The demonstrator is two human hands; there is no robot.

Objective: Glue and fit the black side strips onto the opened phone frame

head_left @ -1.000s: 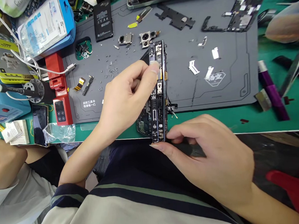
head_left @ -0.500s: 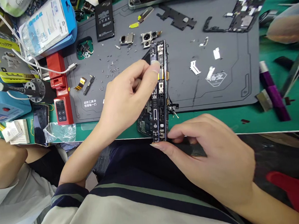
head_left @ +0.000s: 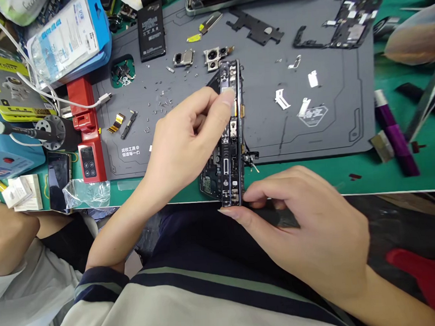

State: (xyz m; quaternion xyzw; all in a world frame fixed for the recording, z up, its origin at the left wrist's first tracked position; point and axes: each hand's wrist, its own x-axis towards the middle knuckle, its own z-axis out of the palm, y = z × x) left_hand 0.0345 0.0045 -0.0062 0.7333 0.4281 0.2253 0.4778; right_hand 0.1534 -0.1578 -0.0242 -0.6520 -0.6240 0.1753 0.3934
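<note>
An opened phone (head_left: 235, 152), its inner parts bared, stands tilted on edge at the front of the bench. My left hand (head_left: 186, 140) pinches its upper part between thumb and bent fingers. At the lower end, my right hand (head_left: 311, 226) grips the corner with thumb and forefinger. A dark flat panel (head_left: 209, 181) shows beneath the frame on its left side, partly covered by my left hand. Just beyond the phone's far end lies a camera module (head_left: 215, 56), with a second camera module (head_left: 183, 59) to its left.
A grey work mat (head_left: 267, 125) bears a black battery (head_left: 151, 31), loose screws (head_left: 161, 105), white metal brackets (head_left: 282, 99) and a black circuit cover (head_left: 352, 22). A red device (head_left: 86, 132) stands at the mat's left edge. Purple-handled tool (head_left: 396, 135) lies right. A person's arm (head_left: 9, 227) shows at left.
The whole view has shifted slightly. Both hands keep the same hold on the phone, which shows hardly any movement.
</note>
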